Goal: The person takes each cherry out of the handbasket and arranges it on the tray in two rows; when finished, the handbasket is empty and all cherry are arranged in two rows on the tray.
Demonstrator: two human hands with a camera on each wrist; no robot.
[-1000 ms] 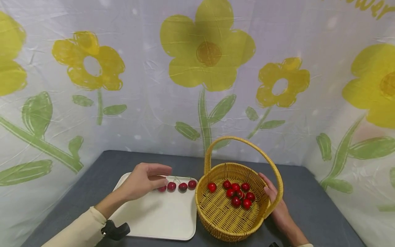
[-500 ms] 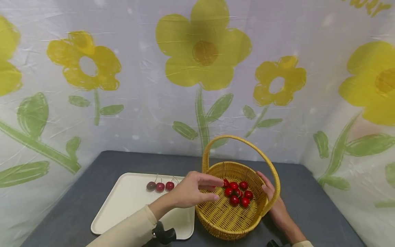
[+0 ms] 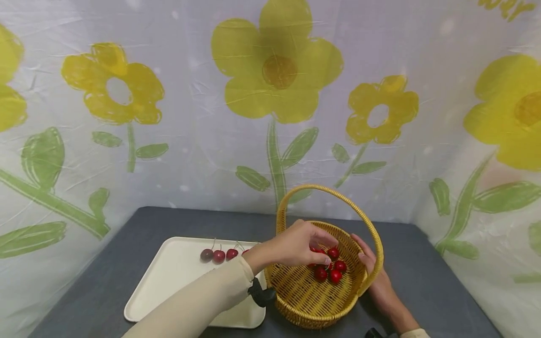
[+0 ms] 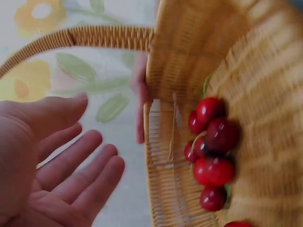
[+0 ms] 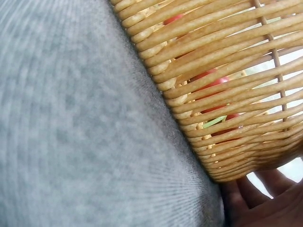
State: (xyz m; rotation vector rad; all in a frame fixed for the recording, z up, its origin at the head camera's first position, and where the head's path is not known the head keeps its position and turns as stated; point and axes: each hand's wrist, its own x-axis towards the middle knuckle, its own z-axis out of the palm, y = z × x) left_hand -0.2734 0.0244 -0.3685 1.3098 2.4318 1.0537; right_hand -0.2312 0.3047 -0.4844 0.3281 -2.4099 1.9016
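My left hand [image 3: 296,246] hangs over the wicker basket [image 3: 314,305], just above red cherries [image 3: 335,276] lying inside it. The left wrist view shows this hand [image 4: 71,175] with its fingers loosely extended and nothing held, beside the basket's rim; several cherries [image 4: 220,135] cluster within. At the basket's right side, my right hand [image 3: 382,286] rests against the outer wall with extended fingers. In the right wrist view, fingers of that hand [image 5: 270,198] show below the woven wall [image 5: 227,94], and some red shows through the gaps.
Left of the basket lies a white tray [image 3: 169,281] with a row of dark red cherries [image 3: 218,256] near its far edge, partly covered by my left forearm. The tall basket handle [image 3: 334,193] arches over the basket. A flower-printed cloth [image 3: 190,141] hangs behind the dark table [image 3: 405,249].
My left hand has moved right, from above the tray's cherries to over the basket, and now covers some of the cherries inside. My right hand has stayed at the basket's side.
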